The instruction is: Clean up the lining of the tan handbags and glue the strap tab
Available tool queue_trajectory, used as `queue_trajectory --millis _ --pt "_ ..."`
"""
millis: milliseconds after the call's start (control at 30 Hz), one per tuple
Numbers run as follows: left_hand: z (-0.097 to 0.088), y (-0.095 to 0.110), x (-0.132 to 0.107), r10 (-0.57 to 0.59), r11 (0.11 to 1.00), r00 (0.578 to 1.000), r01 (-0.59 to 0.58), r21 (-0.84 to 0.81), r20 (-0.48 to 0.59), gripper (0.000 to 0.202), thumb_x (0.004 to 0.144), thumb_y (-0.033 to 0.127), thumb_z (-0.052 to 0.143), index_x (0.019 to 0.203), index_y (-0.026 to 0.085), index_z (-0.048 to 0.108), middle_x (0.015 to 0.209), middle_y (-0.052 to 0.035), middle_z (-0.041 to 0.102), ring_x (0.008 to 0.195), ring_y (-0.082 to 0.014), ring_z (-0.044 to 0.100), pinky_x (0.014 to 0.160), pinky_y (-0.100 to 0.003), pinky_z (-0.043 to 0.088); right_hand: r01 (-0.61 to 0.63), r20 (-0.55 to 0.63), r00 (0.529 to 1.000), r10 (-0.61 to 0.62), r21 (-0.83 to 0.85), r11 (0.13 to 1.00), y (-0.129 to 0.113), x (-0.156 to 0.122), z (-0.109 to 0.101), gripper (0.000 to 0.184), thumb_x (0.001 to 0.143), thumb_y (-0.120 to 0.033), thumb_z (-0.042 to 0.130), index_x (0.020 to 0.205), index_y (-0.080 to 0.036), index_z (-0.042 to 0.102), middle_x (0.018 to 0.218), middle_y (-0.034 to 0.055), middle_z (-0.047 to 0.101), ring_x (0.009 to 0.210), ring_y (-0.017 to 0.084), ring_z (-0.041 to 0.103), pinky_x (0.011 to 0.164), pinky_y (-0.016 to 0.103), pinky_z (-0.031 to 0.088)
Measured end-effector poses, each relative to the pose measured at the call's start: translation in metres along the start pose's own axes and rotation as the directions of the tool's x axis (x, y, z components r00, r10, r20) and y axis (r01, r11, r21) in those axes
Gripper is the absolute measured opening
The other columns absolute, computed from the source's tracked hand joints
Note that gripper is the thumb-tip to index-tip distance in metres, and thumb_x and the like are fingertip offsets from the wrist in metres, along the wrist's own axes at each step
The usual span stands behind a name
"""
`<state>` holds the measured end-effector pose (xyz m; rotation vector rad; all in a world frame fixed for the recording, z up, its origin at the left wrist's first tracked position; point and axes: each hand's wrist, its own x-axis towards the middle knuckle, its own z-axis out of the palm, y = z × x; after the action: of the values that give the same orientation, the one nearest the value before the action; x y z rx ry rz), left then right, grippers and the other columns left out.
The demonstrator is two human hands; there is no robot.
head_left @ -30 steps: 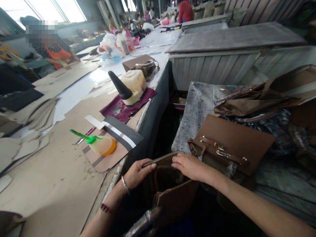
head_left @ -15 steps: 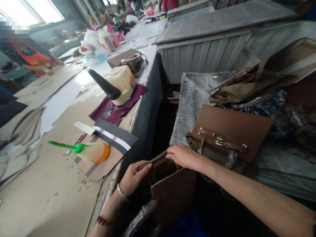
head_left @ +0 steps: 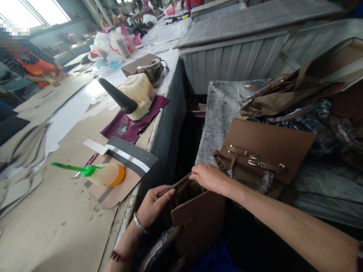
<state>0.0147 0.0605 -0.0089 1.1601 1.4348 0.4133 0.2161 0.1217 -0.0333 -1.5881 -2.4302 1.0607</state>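
Observation:
My left hand [head_left: 153, 205] and my right hand [head_left: 209, 176] both grip the top rim of a brown leather handbag [head_left: 198, 219] that stands in the dark gap between two tables. The left fingers pinch the near-left edge of the opening. The right fingers curl over the far edge. The bag's mouth is held apart, and its front flap faces me. Clear plastic wrap [head_left: 159, 247] hangs at the bag's lower left. A second brown handbag [head_left: 266, 149] with gold buckles lies flat just beyond my right hand.
A glue bottle with a green nozzle [head_left: 99, 173] lies on leather pieces on the left table [head_left: 56, 223]. A jug with a black spout [head_left: 133, 94] sits on maroon leather. More brown bags [head_left: 289, 98] pile at right. Another person [head_left: 34, 64] works at far left.
The bag's opening has been pulled a little wider and its front flap shows more. Both hands keep their grip on the rim. The view has shifted slightly left.

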Motion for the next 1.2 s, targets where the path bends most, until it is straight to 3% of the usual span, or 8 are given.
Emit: queue_trajectory --millis 167,300,467,667,800,900,1033,1200 --pt "0.0 0.0 0.0 -0.003 1.0 1.0 0.003 -0.005 0.014 0.047 0.07 0.054 0.055 0.083 0.009 0.061 0.062 -0.0009 0.055 0.055 -0.0106 0.044 0.049 -0.02 0.033 -0.038 -0.012 0.999 0.038 0.037 0.999 0.0 0.002 0.001 0.019 0.079 -0.036 0.052 0.073 -0.018 0.056 0.074 0.0047 0.063 0.072 0.018 0.058 0.058 0.024 0.033" --pt "0.0 -0.002 0.0 -0.012 1.0 0.999 0.013 -0.021 0.036 0.045 0.072 0.052 0.054 0.084 0.009 0.06 0.061 -0.0002 0.052 0.053 -0.0094 0.041 0.049 -0.02 0.031 -0.057 -0.084 0.994 0.063 0.076 0.995 0.002 0.001 0.003 0.023 0.074 -0.034 0.058 0.088 -0.018 0.051 0.071 0.0033 0.061 0.066 0.017 0.057 0.052 0.022 0.03" --pt "0.001 -0.003 0.0 -0.024 0.999 0.999 0.026 -0.037 0.035 0.046 0.07 0.053 0.056 0.084 0.009 0.059 0.06 0.0 0.051 0.052 -0.0093 0.04 0.049 -0.02 0.031 0.024 -0.104 0.995 -0.006 0.167 0.986 0.005 0.001 0.006 0.03 0.074 -0.029 0.057 0.102 -0.019 0.05 0.076 0.0032 0.062 0.07 0.017 0.057 0.057 0.022 0.033" --pt "0.003 0.003 -0.003 -0.016 1.0 1.0 0.016 0.015 0.017 0.047 0.069 0.055 0.055 0.081 0.009 0.058 0.06 0.0002 0.05 0.053 -0.0096 0.04 0.049 -0.02 0.031 0.124 -0.061 0.992 -0.113 0.206 0.971 0.007 0.001 0.005 0.009 0.077 -0.024 0.053 0.078 -0.018 0.06 0.075 0.0027 0.063 0.075 0.015 0.057 0.064 0.021 0.034" --pt "0.004 0.009 -0.005 0.052 0.992 0.999 -0.051 0.114 -0.007 0.049 0.075 0.057 0.044 0.072 0.01 0.058 0.06 -0.0006 0.051 0.057 -0.0114 0.043 0.052 -0.021 0.033 0.134 -0.083 0.989 -0.122 0.166 0.977 0.006 -0.001 0.004 0.006 0.076 -0.023 0.054 0.076 -0.018 0.058 0.071 0.0018 0.063 0.068 0.014 0.056 0.06 0.02 0.033" --pt "0.002 0.01 -0.005 0.085 0.983 0.996 -0.081 0.162 -0.016 0.049 0.076 0.056 0.043 0.077 0.01 0.061 0.066 -0.0026 0.057 0.063 -0.0143 0.048 0.056 -0.022 0.037 0.127 -0.08 0.99 -0.115 0.152 0.98 0.005 -0.002 0.004 0.006 0.076 -0.023 0.054 0.075 -0.018 0.058 0.071 0.0019 0.062 0.068 0.013 0.056 0.059 0.02 0.032" --pt "-0.003 0.007 -0.001 0.069 0.987 0.997 -0.072 0.142 0.023 0.048 0.076 0.053 0.046 0.09 0.01 0.062 0.077 -0.0055 0.062 0.071 -0.0171 0.052 0.061 -0.024 0.04 0.121 -0.082 0.991 -0.109 0.152 0.981 0.005 -0.001 0.004 0.008 0.076 -0.024 0.054 0.075 -0.018 0.059 0.072 0.0027 0.063 0.07 0.014 0.056 0.06 0.021 0.032" --pt "-0.009 0.007 0.005 0.008 0.997 0.994 -0.015 0.073 0.107 0.049 0.072 0.054 0.052 0.085 0.008 0.063 0.073 -0.0051 0.061 0.064 -0.0145 0.051 0.057 -0.023 0.038 0.119 -0.083 0.991 -0.108 0.151 0.981 0.006 -0.001 0.006 0.009 0.076 -0.026 0.053 0.076 -0.018 0.059 0.073 0.0031 0.063 0.072 0.015 0.057 0.06 0.021 0.033"
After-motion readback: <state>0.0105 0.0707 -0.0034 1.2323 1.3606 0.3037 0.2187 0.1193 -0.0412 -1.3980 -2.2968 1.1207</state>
